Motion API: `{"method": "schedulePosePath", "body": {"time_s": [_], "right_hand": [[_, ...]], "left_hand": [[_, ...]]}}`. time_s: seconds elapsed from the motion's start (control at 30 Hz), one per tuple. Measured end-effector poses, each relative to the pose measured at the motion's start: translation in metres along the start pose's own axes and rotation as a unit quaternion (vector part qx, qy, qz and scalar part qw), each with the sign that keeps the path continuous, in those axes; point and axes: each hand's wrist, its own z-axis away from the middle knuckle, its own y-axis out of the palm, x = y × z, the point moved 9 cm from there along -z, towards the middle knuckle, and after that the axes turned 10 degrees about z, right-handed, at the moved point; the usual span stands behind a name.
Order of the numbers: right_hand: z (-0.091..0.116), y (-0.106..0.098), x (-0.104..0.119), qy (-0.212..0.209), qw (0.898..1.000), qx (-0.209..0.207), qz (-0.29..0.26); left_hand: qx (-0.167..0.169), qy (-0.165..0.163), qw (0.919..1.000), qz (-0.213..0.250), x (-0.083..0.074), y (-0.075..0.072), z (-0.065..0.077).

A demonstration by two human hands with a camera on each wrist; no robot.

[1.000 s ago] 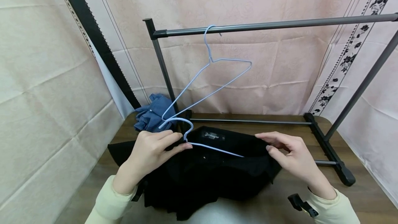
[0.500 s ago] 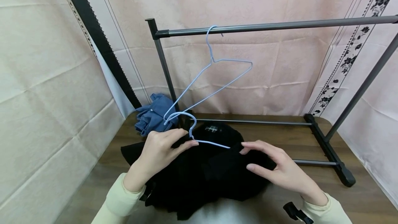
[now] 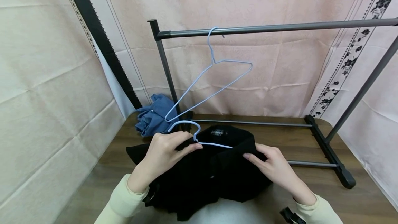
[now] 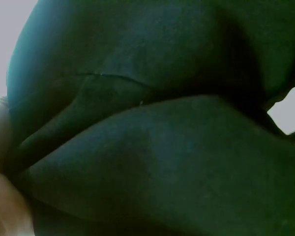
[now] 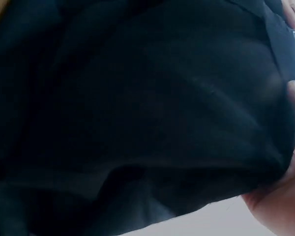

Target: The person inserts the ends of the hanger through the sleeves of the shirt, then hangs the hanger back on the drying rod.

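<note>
A black shirt (image 3: pixel 214 179) with a small label (image 3: pixel 219 132) inside its neck is bunched over the table. Out of its neck opening rises the hook of a light blue hanger (image 3: pixel 186 121); one arm of that hanger runs right and disappears into the cloth. My left hand (image 3: pixel 164 153) pinches the shirt's edge just beside the base of the hook. On the other side, my right hand (image 3: pixel 276 167) pinches the right part of the neck opening between thumb and fingers. Dark shirt fabric (image 5: pixel 137 108) fills most of the right wrist view, and folded cloth (image 4: pixel 137 157) fills the left one.
A second light blue hanger (image 3: pixel 212 58) hangs from the bar of a dark metal clothes rack (image 3: pixel 264 29). Crumpled blue cloth (image 3: pixel 155 115) lies by the rack's left post. Pale curtains (image 3: pixel 56 78) enclose the wooden table (image 3: pixel 96 189).
My right hand lost contact with the shirt's right edge, moved left and now pinches the cloth again nearer the hook. My left hand shifted slightly right, keeping its grip.
</note>
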Motion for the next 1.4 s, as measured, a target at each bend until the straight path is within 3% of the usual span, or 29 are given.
{"method": "schedulePosePath", "body": {"time_s": [0.3,0.53,0.83,1.07,1.27,1.4], "right_hand": [[-0.008,-0.007,0.030,-0.128,0.991,-0.037,-0.024],[-0.020,-0.006,0.061,-0.201,0.979,-0.038,-0.018],[-0.026,0.008,0.066,-0.173,0.985,0.010,-0.002],[-0.024,0.014,0.067,-0.164,0.986,0.023,0.011],[-0.024,0.002,0.064,-0.165,0.983,0.010,0.078],[-0.021,-0.009,0.044,-0.122,0.987,0.032,0.100]], "left_hand": [[0.038,0.015,0.9990,-0.018,-0.005,0.020,-0.001],[0.022,-0.025,0.9994,-0.012,-0.002,0.026,-0.004],[0.019,-0.072,0.9972,0.009,0.001,0.030,-0.001],[-0.001,-0.044,0.9989,-0.017,-0.003,0.031,-0.001],[-0.025,-0.037,0.9989,-0.016,-0.002,0.024,-0.002],[-0.032,-0.043,0.9985,-0.010,0.001,0.019,-0.002]]}}
